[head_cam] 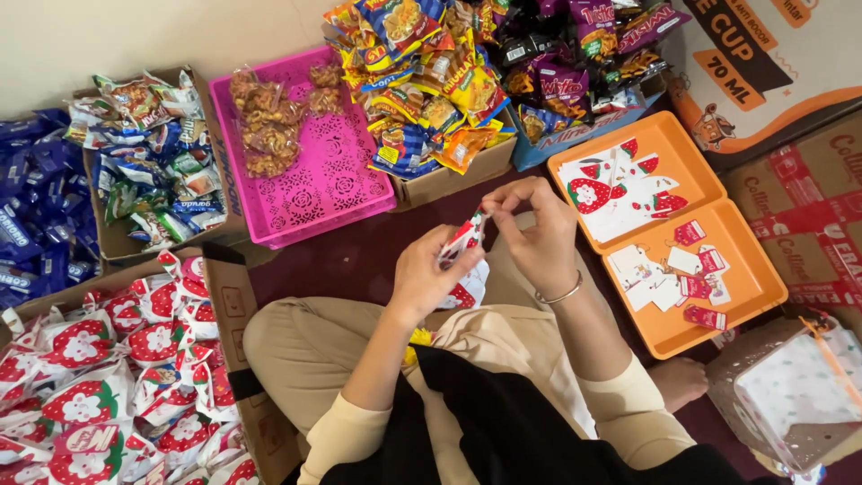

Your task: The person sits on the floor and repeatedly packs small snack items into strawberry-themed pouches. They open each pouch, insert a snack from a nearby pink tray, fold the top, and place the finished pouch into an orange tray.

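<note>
Around us the floor is crowded. A pink perforated tray (pixel 310 171) lies ahead with a few clear bags of brown snacks (pixel 265 126) on it. Left of it a cardboard box (pixel 220 162) holds blue and white sachets, and farther left lies a heap of dark blue packets (pixel 36 216). Behind the tray, 1 more box brims with orange and yellow snack packets (pixel 431 81), and purple packets (pixel 561 85) pile up beside it. At our right sit 2 orange trays (pixel 745 269) side by side: the far one carries strawberry-shaped cutouts (pixel 620 189), the near one small white and red tags (pixel 673 274). A box at our lower left is full of strawberry-print bags (pixel 99 377). Nothing stands between us and our hands.

Above our lap, our left hand (pixel 426 278) is closed around a small red and white strawberry-print pouch (pixel 464 241), and our right hand (pixel 539 229) pinches its top edge with fingertips. Its folds are too small to make out. We count 1 pouch in hand; another similar piece lies just below it on our knee.
</note>
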